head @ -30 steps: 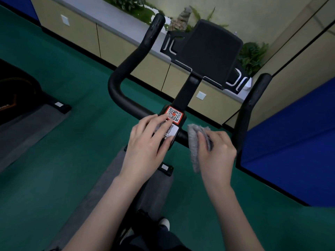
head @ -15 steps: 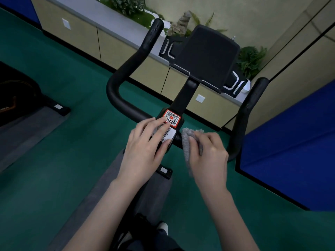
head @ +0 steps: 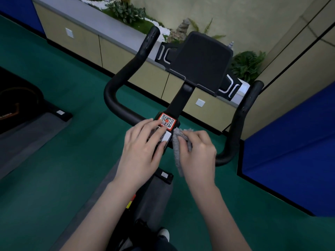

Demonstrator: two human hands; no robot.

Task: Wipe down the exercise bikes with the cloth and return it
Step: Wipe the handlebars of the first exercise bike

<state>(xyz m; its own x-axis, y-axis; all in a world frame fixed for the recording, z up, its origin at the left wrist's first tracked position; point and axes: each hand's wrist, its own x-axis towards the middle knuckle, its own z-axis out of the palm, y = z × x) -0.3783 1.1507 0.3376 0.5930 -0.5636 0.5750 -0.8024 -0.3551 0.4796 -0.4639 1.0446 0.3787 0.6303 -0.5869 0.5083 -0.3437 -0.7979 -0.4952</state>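
Pressing a fuzzy grey cloth [head: 176,154] to the black exercise-bike handlebar [head: 116,102] beside its QR sticker [head: 167,121].
My right grip [head: 197,154] clamps the cloth; my left grip [head: 141,151] lies flat, unclenched, on the stem [head: 179,104].

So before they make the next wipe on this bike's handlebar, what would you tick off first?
1. Cloth in hand: ok. The right hand grips the grey cloth.
2. Cloth on the bike: ok. It lies against the middle of the handlebar, beside the QR sticker.
3. Bike steadied: ok. The left hand rests on the middle of the bar, fingers straight.
4. Way along the bar to the right free: ok. Nothing sits on it.
5. Loose end of the cloth: cannot tell whether it hangs apart from the frame below.
6. Bar already clean: cannot tell; any dirt is too small to see.
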